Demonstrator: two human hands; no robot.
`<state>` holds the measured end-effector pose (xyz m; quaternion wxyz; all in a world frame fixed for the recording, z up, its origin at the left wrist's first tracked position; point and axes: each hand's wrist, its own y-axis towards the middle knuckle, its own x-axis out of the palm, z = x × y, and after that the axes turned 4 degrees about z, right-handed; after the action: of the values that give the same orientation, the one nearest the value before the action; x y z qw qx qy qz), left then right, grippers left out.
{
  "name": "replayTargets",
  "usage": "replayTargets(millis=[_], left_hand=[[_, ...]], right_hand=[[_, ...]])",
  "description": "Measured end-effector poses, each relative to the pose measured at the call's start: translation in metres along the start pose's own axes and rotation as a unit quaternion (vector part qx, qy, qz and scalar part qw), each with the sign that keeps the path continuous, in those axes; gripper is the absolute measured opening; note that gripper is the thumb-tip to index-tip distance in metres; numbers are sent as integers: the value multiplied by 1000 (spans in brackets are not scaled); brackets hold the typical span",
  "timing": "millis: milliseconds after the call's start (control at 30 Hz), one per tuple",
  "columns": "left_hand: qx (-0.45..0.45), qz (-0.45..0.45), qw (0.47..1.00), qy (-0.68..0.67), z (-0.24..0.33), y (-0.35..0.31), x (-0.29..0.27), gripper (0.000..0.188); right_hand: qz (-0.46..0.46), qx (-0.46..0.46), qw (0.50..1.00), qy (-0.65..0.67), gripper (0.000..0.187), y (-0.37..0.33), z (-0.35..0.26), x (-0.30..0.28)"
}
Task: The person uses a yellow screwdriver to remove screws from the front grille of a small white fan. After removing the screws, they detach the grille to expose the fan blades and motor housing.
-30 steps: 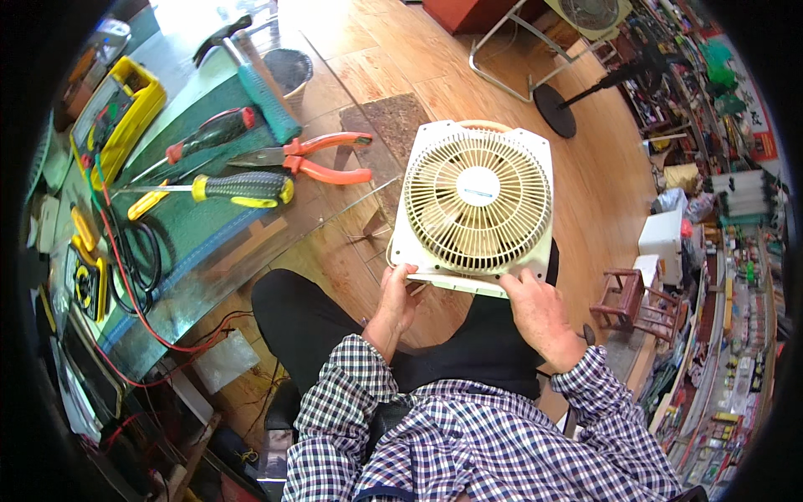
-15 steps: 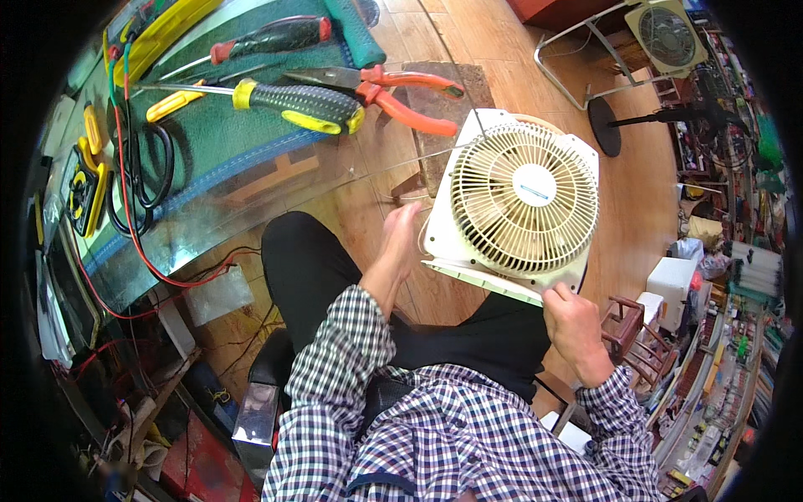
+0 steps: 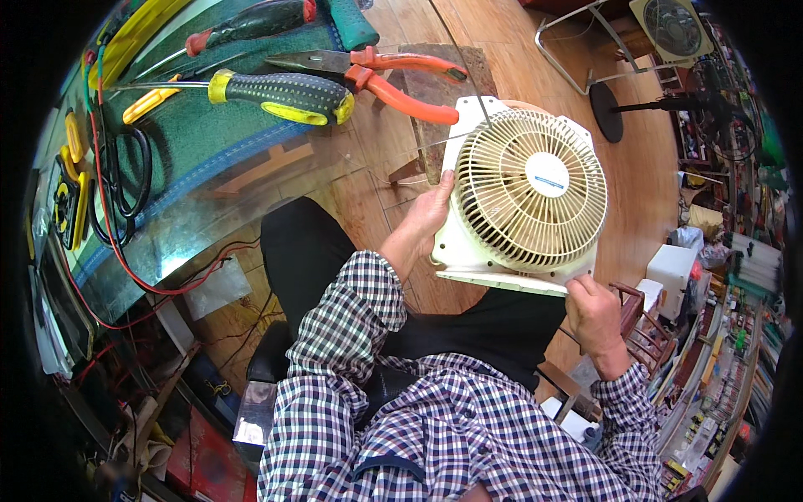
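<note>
A cream-white box fan (image 3: 546,174), with a round ribbed grille and a pale hub, is held up above my lap with its grille facing up. My left hand (image 3: 425,219) grips the left edge of its square frame, thumb lying along the front and the other fingers hidden behind. At the lower right corner my right hand (image 3: 595,316) is closed on the frame, fingers curled. Along the frame's near side runs a white ledge (image 3: 502,281). A thin dark rod or cord crosses in front of the fan's upper left.
To the left, a glass-topped table (image 3: 188,251) over green cloth bears orange-handled pliers (image 3: 410,105), a yellow-black screwdriver (image 3: 280,99), a red-black screwdriver (image 3: 255,25) and red and black cables. A second fan (image 3: 672,29), a black round base (image 3: 605,113) and cluttered shelves (image 3: 711,418) stand right.
My left hand, apart from the fan's left side before, has come up and taken hold of the frame there. The fan has shifted slightly right, and my right hand has kept its grip.
</note>
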<state>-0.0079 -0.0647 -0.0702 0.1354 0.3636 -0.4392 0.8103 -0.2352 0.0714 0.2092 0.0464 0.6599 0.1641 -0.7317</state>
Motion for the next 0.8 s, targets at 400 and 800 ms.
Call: replayTargets(millis=[400, 800], left_hand=[[128, -73, 981, -122, -71, -26, 26, 99], [119, -104, 982, -107, -76, -32, 29, 94]], right_hand=[[130, 0, 990, -47, 20, 15, 71, 1], [138, 23, 990, -17, 22, 14, 107, 1]])
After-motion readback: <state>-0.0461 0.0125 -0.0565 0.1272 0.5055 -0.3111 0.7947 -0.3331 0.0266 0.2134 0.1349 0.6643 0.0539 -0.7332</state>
